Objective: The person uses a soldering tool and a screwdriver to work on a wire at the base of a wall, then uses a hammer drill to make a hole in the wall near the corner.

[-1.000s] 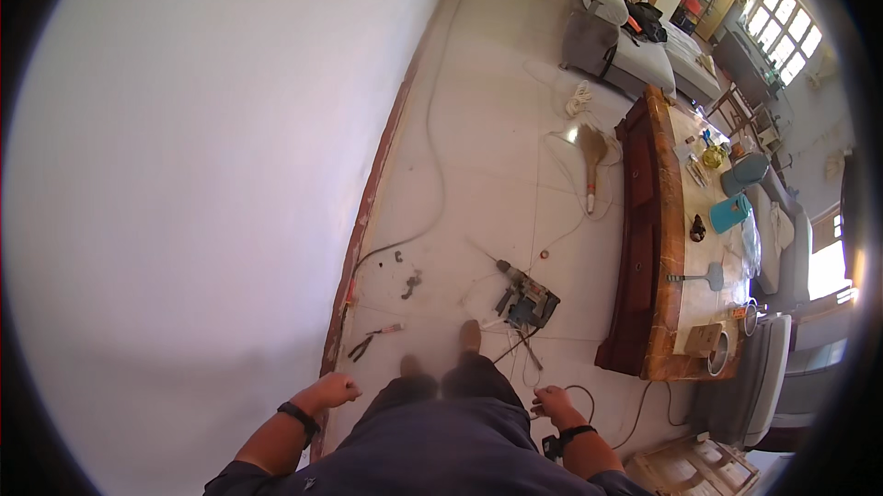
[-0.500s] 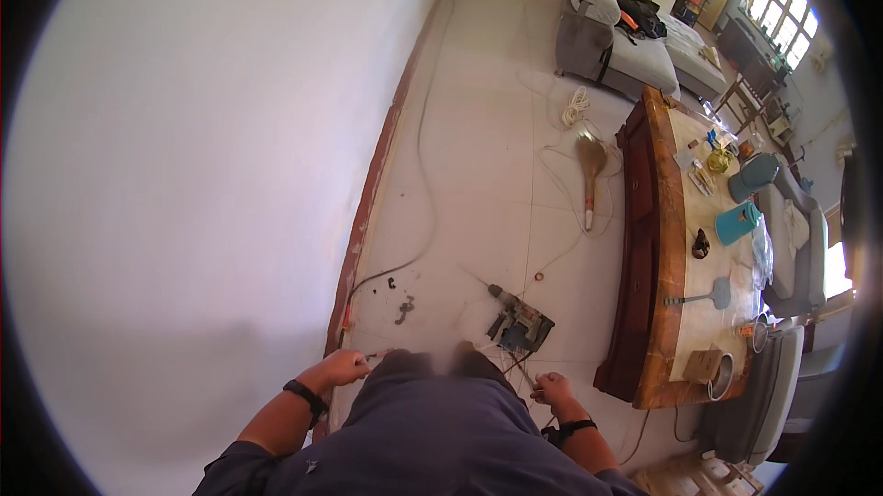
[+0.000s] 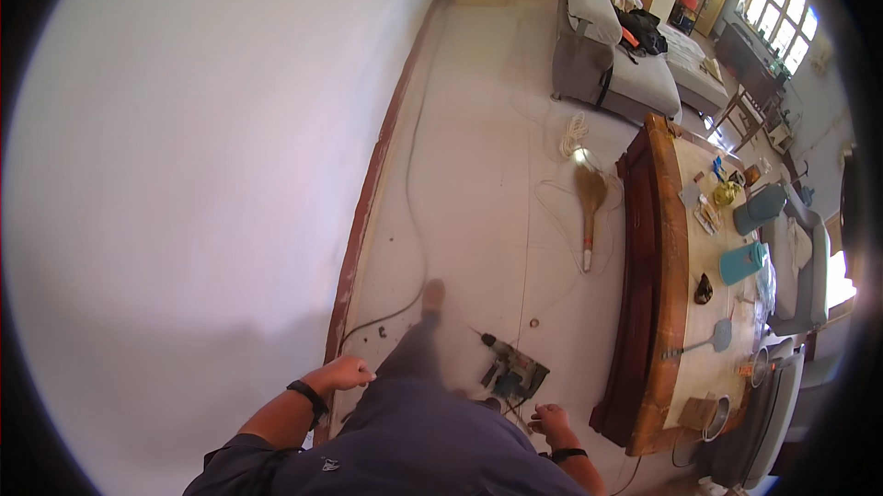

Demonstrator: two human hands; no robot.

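My left hand (image 3: 345, 372) hangs beside the white wall, its fingers closed in a loose fist. Whatever it may hold is too small to make out. Out to the right, my right hand (image 3: 552, 421) has curled fingers near a cord; its contents, if any, do not show clearly. Between the hands and a little ahead, a rotary hammer drill (image 3: 515, 369) lies on the floor, its bit pointing to the far left. Neither hand touches it. My left leg (image 3: 416, 344) is stretched forward, the foot close to a dark cable (image 3: 395, 315).
Along the right stands a wooden table (image 3: 651, 349) bearing teal jugs (image 3: 741, 262), a fly swatter (image 3: 722, 335) and bowls. A broom (image 3: 590, 201) and a coiled white cord (image 3: 574, 132) lie on the floor. Farther off is a grey sofa (image 3: 584, 59). Small dark bits (image 3: 382, 333) lie near the wall.
My left foot has stepped forward past the small dark bits. The table, broom and sofa now sit lower in view. Both hands stay at my sides, the right one slightly lower in view.
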